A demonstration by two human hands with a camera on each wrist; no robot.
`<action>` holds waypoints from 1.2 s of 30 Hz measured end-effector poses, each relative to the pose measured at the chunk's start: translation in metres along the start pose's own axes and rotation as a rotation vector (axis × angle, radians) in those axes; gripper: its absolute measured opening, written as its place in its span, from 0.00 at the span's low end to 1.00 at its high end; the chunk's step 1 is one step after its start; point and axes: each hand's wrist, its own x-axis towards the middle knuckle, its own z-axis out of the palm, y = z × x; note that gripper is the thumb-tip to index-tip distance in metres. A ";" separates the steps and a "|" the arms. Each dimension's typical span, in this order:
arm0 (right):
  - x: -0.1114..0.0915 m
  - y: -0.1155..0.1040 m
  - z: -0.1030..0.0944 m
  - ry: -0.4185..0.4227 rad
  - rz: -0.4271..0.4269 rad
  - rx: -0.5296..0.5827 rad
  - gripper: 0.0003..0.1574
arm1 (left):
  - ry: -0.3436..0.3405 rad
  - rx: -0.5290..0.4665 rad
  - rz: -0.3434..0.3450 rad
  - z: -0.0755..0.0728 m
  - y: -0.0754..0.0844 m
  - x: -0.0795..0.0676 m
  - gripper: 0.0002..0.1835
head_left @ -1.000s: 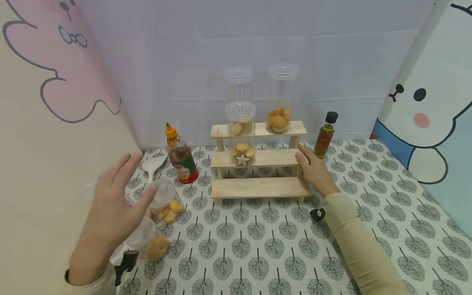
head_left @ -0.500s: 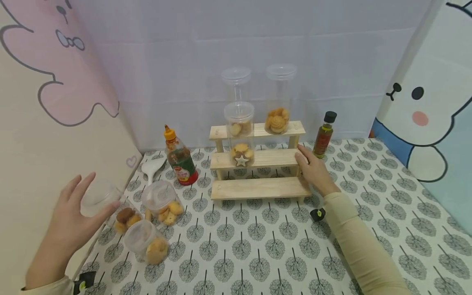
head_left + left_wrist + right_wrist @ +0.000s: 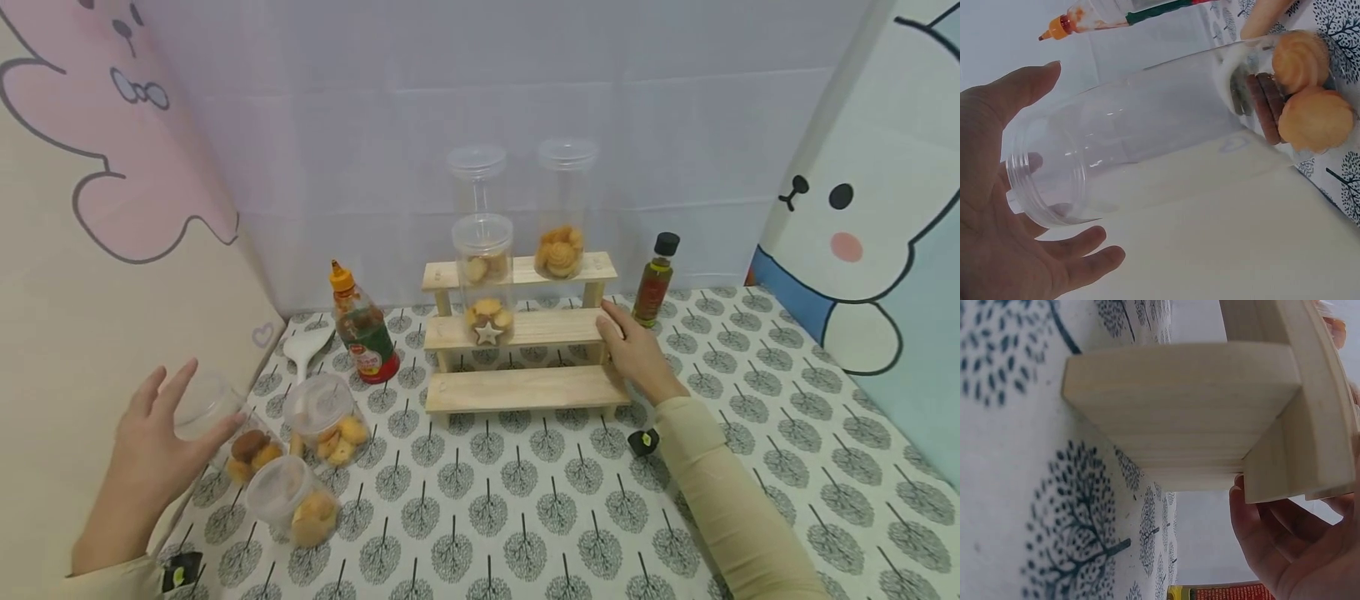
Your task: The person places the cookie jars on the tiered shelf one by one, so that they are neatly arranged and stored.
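My left hand (image 3: 150, 450) is at the left with thumb and fingers spread round the lid end of a tall clear jar (image 3: 1160, 131). Brown and golden cookies (image 3: 1316, 119) lie at that jar's far end. In the left wrist view a gap shows between the thumb and the jar; contact by the other fingers is unclear. At the right, my right hand (image 3: 637, 354) grips the end of the middle step of a three-tier wooden shelf (image 3: 525, 387). Its fingers (image 3: 1247, 531) bend around the board's edge. A cookie jar (image 3: 483, 275) stands on the middle step.
Two more clear cookie jars, a wider one (image 3: 322, 408) and a small one (image 3: 281, 487), are beside the left hand. A white spoon (image 3: 303, 346) and a sauce bottle (image 3: 365, 333) are behind them. An oil bottle (image 3: 655, 283) stands right of the shelf. Another jar (image 3: 564, 208) occupies the top step.
My left hand has moved left and down from above the jars to the tall jar's lid end, uncovering the jars. The right hand stays on the shelf. The view shifts slightly.
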 end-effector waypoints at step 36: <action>0.002 0.003 0.001 0.005 0.021 0.000 0.42 | 0.098 -0.008 0.035 -0.001 -0.002 0.004 0.40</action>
